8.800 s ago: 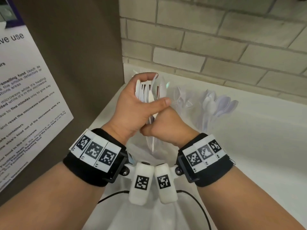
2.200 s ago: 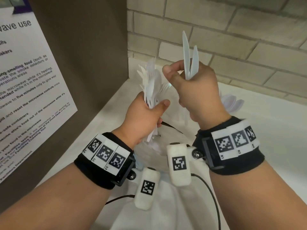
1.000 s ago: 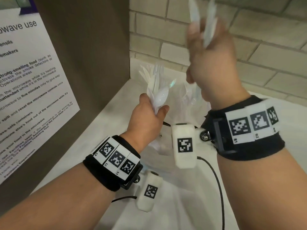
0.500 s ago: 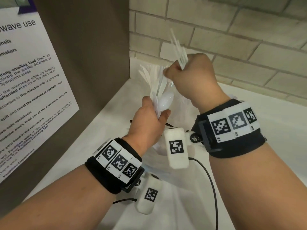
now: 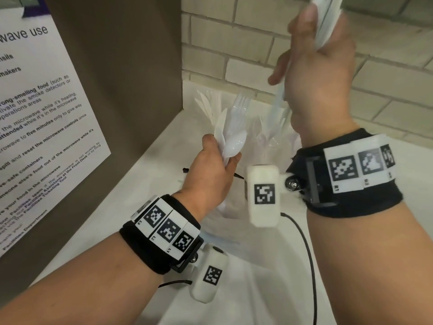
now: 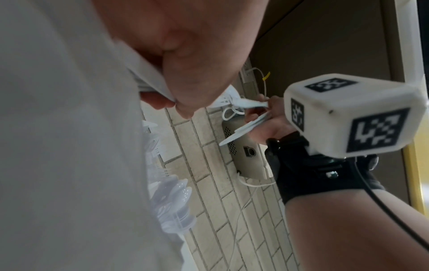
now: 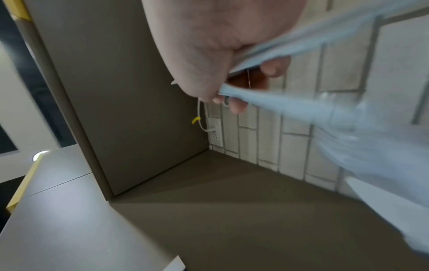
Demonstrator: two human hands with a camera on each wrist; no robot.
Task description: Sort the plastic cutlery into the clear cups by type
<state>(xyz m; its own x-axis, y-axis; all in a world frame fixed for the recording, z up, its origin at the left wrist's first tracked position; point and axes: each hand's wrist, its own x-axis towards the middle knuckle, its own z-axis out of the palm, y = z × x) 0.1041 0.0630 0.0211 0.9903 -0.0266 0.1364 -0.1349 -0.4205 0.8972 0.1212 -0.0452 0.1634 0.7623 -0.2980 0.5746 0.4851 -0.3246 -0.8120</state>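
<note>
Gripping a mixed bundle of white plastic cutlery (image 5: 230, 132), my left hand (image 5: 210, 170) sat low over the white counter (image 5: 384, 273), near its back left corner, with fingers and thumb curled round the handles. A spoon bowl (image 5: 235, 145) faced the head camera at the front of the bundle, and a fork (image 5: 241, 102) and a few knife blades fanned up behind it.

My right hand (image 5: 321, 73) was raised well above the left one, in front of the brick wall (image 5: 386, 95). Its fingers were closed on a small stack of white cutlery pieces (image 5: 326, 22) that ran up past the top edge of the head view. These were motion-blurred, so I could not tell their type. In the right wrist view the same stack (image 7: 301, 45) crossed the palm, and another blurred pale piece (image 7: 290, 106) was pinched lower down.

The clear cups stood along the back of the counter against the wall. A cup of knives (image 5: 206, 106) was in the corner, a cup of forks (image 5: 269, 130) stood just right of it and partly behind my right wrist, and a cup of spoons (image 6: 171, 205) showed only in the left wrist view.

A printed microwave notice (image 5: 39, 127) hung on the brown side panel (image 5: 121, 73) to the left.
</note>
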